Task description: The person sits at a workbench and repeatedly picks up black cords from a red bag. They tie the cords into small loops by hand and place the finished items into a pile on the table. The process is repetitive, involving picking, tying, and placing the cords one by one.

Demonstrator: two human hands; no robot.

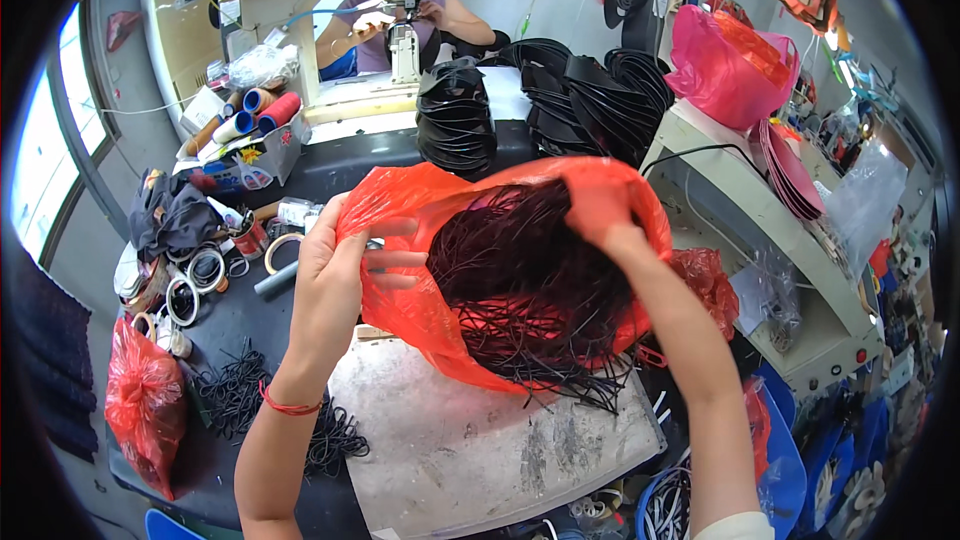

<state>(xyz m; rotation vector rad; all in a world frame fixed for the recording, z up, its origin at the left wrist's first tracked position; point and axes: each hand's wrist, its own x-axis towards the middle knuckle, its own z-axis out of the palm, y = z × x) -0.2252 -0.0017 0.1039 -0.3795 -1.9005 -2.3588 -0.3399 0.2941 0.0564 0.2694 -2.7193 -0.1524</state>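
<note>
A red translucent plastic bag [420, 325] lies open-mouthed in front of me, full of thin black cords [530, 280] whose loose ends spill over its lower rim. My left hand [345, 255] holds the bag's left side; its fingers show through the plastic. At the bag's upper right, my right hand [600, 205] reaches in beside the cords. It looks tinted red and smeared, so its fingers and anything in them cannot be made out. Under the bag is a worn pale board [450, 460].
Black cord bundles [240, 385] and a tied red bag [145, 405] lie left. Thread spools [240, 125] fill a box behind them. Stacked black pieces [455, 120] stand at the back before a sewing machine [405, 50], where another person works. A cream machine housing [770, 240] stands right.
</note>
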